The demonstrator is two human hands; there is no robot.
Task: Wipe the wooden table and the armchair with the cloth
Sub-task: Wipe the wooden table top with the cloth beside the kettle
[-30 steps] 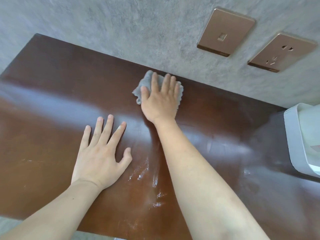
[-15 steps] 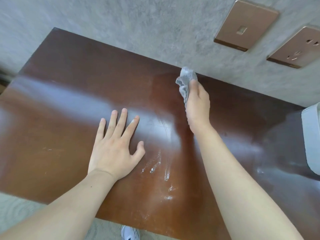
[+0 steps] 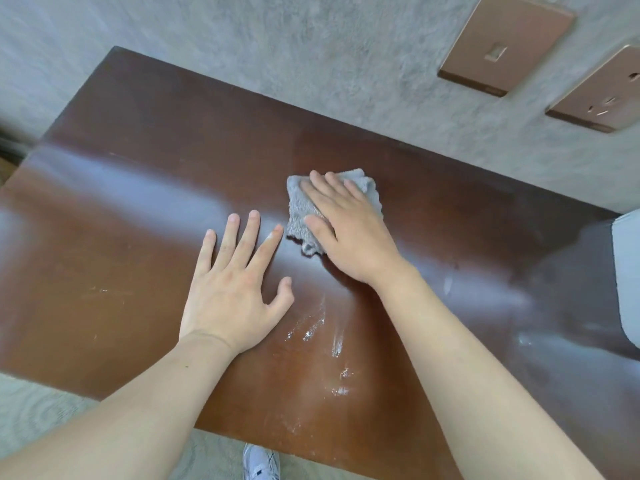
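The dark brown wooden table fills most of the view, glossy, with white smears near its front middle. A small grey cloth lies flat near the table's middle. My right hand presses down on it with flat fingers, covering its right half. My left hand rests palm down on the bare wood just left of the cloth, fingers spread, holding nothing. The armchair is out of view.
A grey textured wall runs along the table's far edge, with a copper switch plate and a copper socket. A white object stands at the table's right edge. Below the front edge are carpet and a white shoe.
My right hand lifted the bunched cloth off the table by the wall, then brought it nearer and pressed it flat beside my left hand. The left hand stayed planted.
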